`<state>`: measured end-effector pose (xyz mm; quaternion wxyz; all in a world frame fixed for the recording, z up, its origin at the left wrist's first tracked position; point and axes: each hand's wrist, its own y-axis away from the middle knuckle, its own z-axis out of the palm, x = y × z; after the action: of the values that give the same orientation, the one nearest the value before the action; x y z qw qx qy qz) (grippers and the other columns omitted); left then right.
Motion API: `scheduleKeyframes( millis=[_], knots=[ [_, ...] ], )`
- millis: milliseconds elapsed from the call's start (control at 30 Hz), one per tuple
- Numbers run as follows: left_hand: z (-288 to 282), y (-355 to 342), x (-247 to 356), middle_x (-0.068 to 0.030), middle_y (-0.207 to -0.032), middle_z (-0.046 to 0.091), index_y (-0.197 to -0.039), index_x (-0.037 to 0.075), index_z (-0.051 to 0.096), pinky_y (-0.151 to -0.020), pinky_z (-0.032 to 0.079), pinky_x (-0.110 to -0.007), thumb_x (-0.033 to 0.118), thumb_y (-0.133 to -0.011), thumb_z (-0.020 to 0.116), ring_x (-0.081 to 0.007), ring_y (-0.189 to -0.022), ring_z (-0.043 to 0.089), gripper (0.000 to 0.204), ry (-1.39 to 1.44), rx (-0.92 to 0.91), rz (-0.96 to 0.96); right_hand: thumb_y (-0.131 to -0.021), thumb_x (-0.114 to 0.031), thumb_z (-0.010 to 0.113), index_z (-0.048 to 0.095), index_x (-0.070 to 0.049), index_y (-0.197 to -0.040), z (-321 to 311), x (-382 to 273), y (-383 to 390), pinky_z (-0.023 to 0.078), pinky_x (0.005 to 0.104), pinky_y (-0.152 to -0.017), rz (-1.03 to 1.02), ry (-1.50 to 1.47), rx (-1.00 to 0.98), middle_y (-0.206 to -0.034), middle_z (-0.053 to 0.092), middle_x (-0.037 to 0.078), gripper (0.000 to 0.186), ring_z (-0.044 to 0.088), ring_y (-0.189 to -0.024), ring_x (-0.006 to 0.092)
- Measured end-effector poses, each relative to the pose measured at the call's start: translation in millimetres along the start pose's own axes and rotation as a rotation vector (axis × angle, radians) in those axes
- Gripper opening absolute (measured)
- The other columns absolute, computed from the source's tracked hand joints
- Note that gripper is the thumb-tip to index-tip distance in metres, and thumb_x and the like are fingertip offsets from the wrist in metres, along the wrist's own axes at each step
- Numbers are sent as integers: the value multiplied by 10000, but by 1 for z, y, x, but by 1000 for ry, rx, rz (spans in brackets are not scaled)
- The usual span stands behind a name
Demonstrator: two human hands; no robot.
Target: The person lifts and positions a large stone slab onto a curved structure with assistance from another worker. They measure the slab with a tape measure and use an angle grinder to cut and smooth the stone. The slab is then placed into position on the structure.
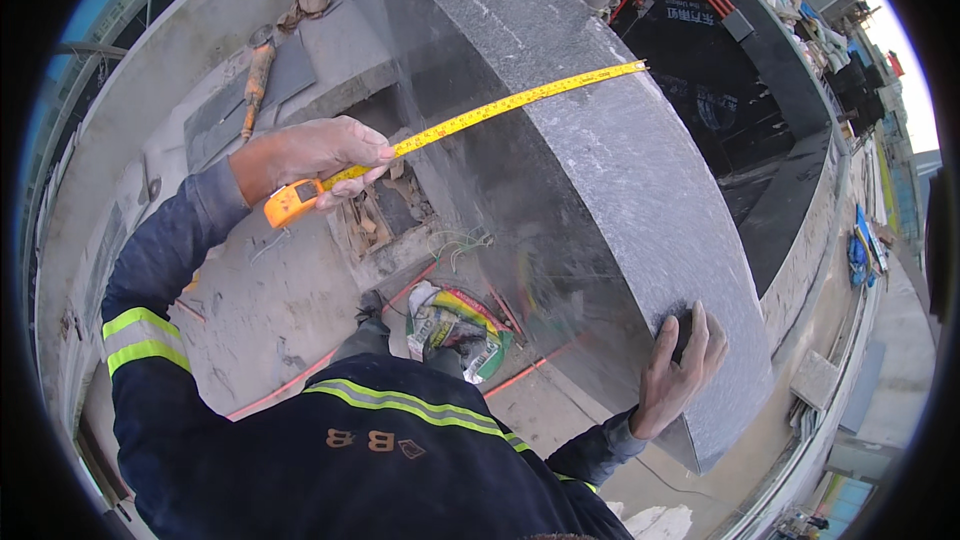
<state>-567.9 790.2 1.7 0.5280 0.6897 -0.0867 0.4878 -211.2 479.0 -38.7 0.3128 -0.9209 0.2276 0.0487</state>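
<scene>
My left hand (345, 155) pinches the yellow blade of a tape measure (470, 118) close to its orange case, which hangs below the fingers. From there the blade runs across the curved grey stone slab (610, 165), its tip at the slab's far right edge. The slab's top face is pale and scuffed; its side facing me is smooth and darker. On the slab's near right end rests my right hand (685, 370), fingers bent and thumb apart. A dark patch shows between thumb and fingers, perhaps a small black object; most of it is hidden by the hand.
An orange-bodied power tool (258, 80) lies on a grey board at the upper left. Below the slab, rubble fills a square opening (385, 215). A torn printed bag (455, 330) lies by my feet, near red pipes (530, 372). Black sheeting (690, 90) lies beyond the slab.
</scene>
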Motion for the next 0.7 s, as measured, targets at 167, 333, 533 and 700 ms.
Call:
scheduleKeyframes(
  millis=[167, 333, 533, 700],
  knots=[
    [-2, -5, -7, -17, -512, 519, -824, 66, 561, -344, 469, -239, 350, -1048, 610, -101, -332, 511, 365, 98, -35, -38, -920, -157, 721, 681, 7, -1264, 2, -1, -2, 443, 488, -982, 11, -13, -15, -1179, 647, 173, 384, 594, -1099, 352],
    [-6, -9, -11, -25, -511, 527, -831, 55, 565, -351, 487, -246, 345, -1049, 613, -108, -345, 536, 366, 176, -95, -41, -937, -159, 704, 674, 13, -1278, 2, -2, -3, 442, 489, -977, -1, 10, -22, -1175, 638, 186, 383, 590, -1099, 354],
    [-8, -10, -14, -24, -534, 539, -840, 48, 566, -368, 516, -263, 331, -1052, 605, -110, -358, 545, 356, 270, -154, -75, -948, -167, 694, 673, 13, -1284, 3, -3, -2, 440, 489, -980, 9, 19, -41, -1179, 634, 181, 382, 589, -1102, 357],
    [-10, -10, -14, -24, -548, 551, -862, 43, 563, -374, 525, -276, 322, -1061, 590, -113, -373, 561, 343, 320, -211, -83, -950, -176, 693, 677, 11, -1279, 2, -4, -3, 441, 487, -981, 8, 33, -42, -1173, 634, 178, 379, 589, -1102, 355]
  ],
)
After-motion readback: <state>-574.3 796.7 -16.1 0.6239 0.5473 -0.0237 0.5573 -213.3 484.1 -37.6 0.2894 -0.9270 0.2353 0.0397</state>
